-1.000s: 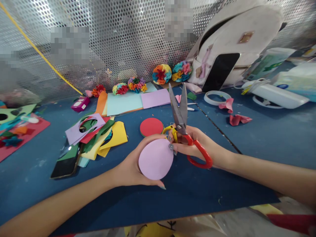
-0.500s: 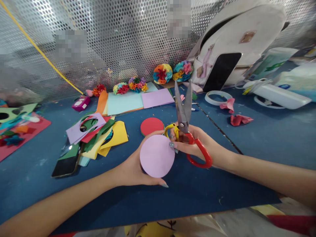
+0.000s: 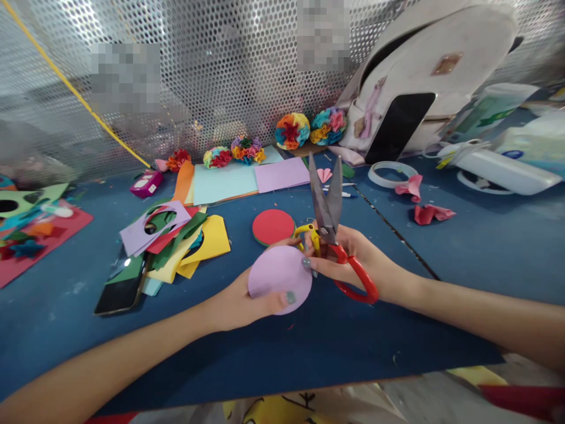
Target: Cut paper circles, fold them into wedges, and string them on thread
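A round lilac paper disc (image 3: 274,274) is pinched in my left hand (image 3: 247,303), with the thumb across its face and the fingers behind. My right hand (image 3: 353,253) grips a pair of scissors (image 3: 327,215) with one red and one yellow handle loop. Their blades point up and stand a little apart. My right thumb touches the disc's right edge. Just beyond my hands, a red paper disc (image 3: 273,226) lies on the blue table (image 3: 309,353), with a green edge showing under it.
Cut paper scraps (image 3: 154,227) lie on a phone (image 3: 121,291) at the left. Paper sheets (image 3: 225,184) and ruffled paper flowers (image 3: 292,131) line the back. At the right are a white tape roll (image 3: 392,175), pink paper pieces (image 3: 432,214) and a white backpack (image 3: 435,76).
My left thumb has moved from below the lilac disc onto its face. The disc has tilted slightly. My right hand still holds the scissors in about the same place.
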`<state>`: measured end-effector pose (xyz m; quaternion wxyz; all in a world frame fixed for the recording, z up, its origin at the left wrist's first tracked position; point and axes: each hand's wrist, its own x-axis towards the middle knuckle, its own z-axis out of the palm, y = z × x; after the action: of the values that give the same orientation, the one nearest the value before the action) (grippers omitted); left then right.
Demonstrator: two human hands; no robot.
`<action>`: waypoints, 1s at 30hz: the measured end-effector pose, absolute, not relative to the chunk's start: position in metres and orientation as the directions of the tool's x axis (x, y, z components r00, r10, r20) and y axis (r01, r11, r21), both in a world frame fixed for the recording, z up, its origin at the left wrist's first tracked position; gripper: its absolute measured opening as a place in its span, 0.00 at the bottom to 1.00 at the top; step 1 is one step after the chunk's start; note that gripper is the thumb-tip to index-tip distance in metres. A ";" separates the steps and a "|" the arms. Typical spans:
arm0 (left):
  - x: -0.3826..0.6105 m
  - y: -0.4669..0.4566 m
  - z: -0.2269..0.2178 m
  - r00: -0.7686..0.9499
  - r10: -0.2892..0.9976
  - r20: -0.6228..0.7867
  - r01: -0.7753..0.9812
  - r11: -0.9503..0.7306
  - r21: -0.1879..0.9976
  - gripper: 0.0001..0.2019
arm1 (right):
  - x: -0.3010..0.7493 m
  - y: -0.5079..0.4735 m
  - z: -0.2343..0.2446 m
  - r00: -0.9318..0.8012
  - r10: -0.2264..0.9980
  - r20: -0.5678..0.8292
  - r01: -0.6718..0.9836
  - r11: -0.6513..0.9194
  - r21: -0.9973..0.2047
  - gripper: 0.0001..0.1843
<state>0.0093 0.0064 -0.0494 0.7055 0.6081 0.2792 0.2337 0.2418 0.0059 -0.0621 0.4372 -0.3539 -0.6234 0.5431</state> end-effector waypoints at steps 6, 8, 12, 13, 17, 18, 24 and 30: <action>0.008 0.006 -0.054 0.717 0.686 -0.122 0.063 0.111 0.992 0.34 | 0.241 0.005 -0.062 -0.387 0.911 0.141 -0.066 0.125 -0.990 0.16; 0.009 0.006 -0.055 0.714 0.692 -0.108 0.074 0.079 0.994 0.31 | 0.240 0.004 -0.061 -0.391 0.910 0.134 -0.066 0.117 -0.991 0.16; 0.010 0.004 -0.054 0.705 0.701 -0.102 0.116 0.029 0.993 0.28 | 0.241 0.005 -0.063 -0.369 0.915 0.161 -0.035 0.160 -0.987 0.13; 0.010 0.004 -0.053 0.696 0.708 -0.120 0.141 0.029 0.990 0.28 | 0.242 0.005 -0.064 -0.361 0.916 0.175 -0.024 0.178 -0.984 0.12; 0.009 0.004 -0.052 0.718 0.675 -0.171 0.223 0.010 0.975 0.28 | 0.244 0.007 -0.063 -0.343 0.913 0.222 0.050 0.254 -0.966 0.10; 0.008 0.005 -0.052 0.737 0.656 -0.162 0.222 -0.009 0.975 0.29 | 0.245 0.007 -0.061 -0.344 0.910 0.231 0.076 0.272 -0.959 0.10; 0.006 0.008 -0.060 0.770 0.628 -0.108 0.049 0.110 0.993 0.28 | 0.256 0.011 -0.047 -0.354 0.882 0.311 0.339 0.431 -0.836 0.14; 0.002 0.009 -0.057 0.771 0.634 -0.059 -0.050 0.152 0.987 0.27 | 0.275 0.023 -0.048 -0.376 0.798 0.470 0.596 0.597 -0.537 0.19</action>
<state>0.0018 0.0087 -0.0575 0.7196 0.6064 0.2410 0.2375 0.2753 0.0230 -0.0478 0.3606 -0.4263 -0.8177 0.1401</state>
